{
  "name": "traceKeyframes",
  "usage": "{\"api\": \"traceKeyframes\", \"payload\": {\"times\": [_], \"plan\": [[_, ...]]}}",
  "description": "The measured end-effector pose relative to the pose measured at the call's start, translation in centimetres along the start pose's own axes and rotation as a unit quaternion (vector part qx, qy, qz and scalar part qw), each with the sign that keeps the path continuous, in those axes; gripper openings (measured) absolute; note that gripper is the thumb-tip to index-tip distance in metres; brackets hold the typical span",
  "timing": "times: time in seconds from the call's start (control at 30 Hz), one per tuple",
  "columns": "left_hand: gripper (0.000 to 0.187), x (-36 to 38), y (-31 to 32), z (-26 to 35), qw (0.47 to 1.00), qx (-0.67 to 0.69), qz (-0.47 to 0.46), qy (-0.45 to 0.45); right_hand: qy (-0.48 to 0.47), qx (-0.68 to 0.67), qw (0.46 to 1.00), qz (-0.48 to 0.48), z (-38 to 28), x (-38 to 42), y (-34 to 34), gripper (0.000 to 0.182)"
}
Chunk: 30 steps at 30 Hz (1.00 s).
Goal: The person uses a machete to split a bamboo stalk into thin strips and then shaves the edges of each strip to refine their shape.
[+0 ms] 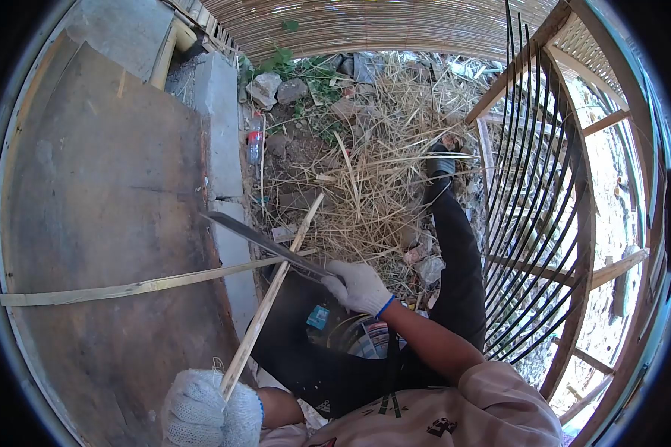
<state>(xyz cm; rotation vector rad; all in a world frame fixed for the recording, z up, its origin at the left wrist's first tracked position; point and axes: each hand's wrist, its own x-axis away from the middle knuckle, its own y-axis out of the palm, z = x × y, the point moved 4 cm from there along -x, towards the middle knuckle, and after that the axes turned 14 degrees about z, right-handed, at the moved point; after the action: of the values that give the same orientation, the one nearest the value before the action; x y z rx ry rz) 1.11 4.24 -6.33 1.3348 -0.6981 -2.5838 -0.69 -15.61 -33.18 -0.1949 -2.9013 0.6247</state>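
A bamboo strip (272, 287) is gripped at its near end by the gloved left hand (205, 410), which is clenched around it at the bottom of the view. From that fist the strip runs up and away, over the right edge of a wooden board (104, 223), and ends above a litter of straw (373, 186). A knife (265, 244) is held by its handle in the gloved right hand (359, 287), closed tight on it. The blade is pointed left and is laid across the strip about midway along it, touching it. A second, longer strip (127, 287) is laid across the board from its left edge and is crossed by the held one just below the blade. A frame of dark curved slats (533, 216) is seen at the right.
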Motion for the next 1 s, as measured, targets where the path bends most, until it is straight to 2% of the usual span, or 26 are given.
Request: {"api": "traceKeyframes", "payload": {"times": [0.07, 0.1, 0.13, 0.23, 0.27, 0.4, 0.5, 0.63, 0.73, 0.8, 0.93, 1.0], "plan": [[0.038, -0.3, 1.0, -1.0, 1.0, -0.01, 0.001, -0.006, 0.145, 0.079, 0.986, 0.0, 6.9, -2.9, 1.6, 0.047], [0.039, -0.7, 0.1, -0.2, 1.0, -0.01, 0.0, -0.006, 0.15, 0.118, 0.981, 0.041, 10.6, -3.8, 2.6, 0.052], [0.039, -0.2, 0.7, 0.0, 1.0, -0.01, -0.003, -0.009, 0.18, 0.093, 0.978, 0.039, 12.4, -4.1, 2.6, 0.053], [0.039, 0.3, 0.4, 0.9, 0.999, -0.023, 0.001, -0.03, 0.154, 0.077, 0.985, 0.035, 12.5, -4.5, 2.7, 0.054], [0.039, -0.2, 1.0, -1.1, 0.999, -0.028, 0.007, -0.035, 0.156, 0.071, 0.985, 0.008, 11.5, -4.7, 2.1, 0.054], [0.039, -0.6, 0.0, -1.5, 0.998, -0.043, 0.024, -0.048, 0.179, 0.038, 0.983, -0.001, 10.1, -3.9, 2.8, 0.049], [0.04, -1.5, -1.3, -1.0, 0.996, -0.058, 0.035, -0.053, 0.17, 0.043, 0.984, 0.023, 11.6, -4.3, 4.0, 0.048], [0.04, -2.5, -1.8, -1.6, 0.994, -0.072, 0.046, -0.062, 0.196, 0.078, 0.977, 0.006, 14.2, -5.5, 4.7, 0.047], [0.04, -3.1, -1.7, -1.9, 0.993, -0.084, 0.058, -0.065, 0.171, 0.075, 0.982, 0.025, 15.5, -6.0, 5.5, 0.047], [0.04, -3.6, -1.6, -2.0, 0.992, -0.09, 0.065, -0.062, 0.196, 0.107, 0.975, 0.002, 15.4, -6.2, 5.2, 0.048], [0.041, -5.2, -2.1, -1.4, 0.99, -0.1, 0.074, -0.061, 0.183, 0.113, 0.977, 0.001, 16.9, -6.6, 5.8, 0.049], [0.041, -5.2, -1.6, -1.2, 0.99, -0.103, 0.075, -0.062, 0.201, 0.118, 0.971, 0.047, 19.0, -6.5, 6.4, 0.049]]}}
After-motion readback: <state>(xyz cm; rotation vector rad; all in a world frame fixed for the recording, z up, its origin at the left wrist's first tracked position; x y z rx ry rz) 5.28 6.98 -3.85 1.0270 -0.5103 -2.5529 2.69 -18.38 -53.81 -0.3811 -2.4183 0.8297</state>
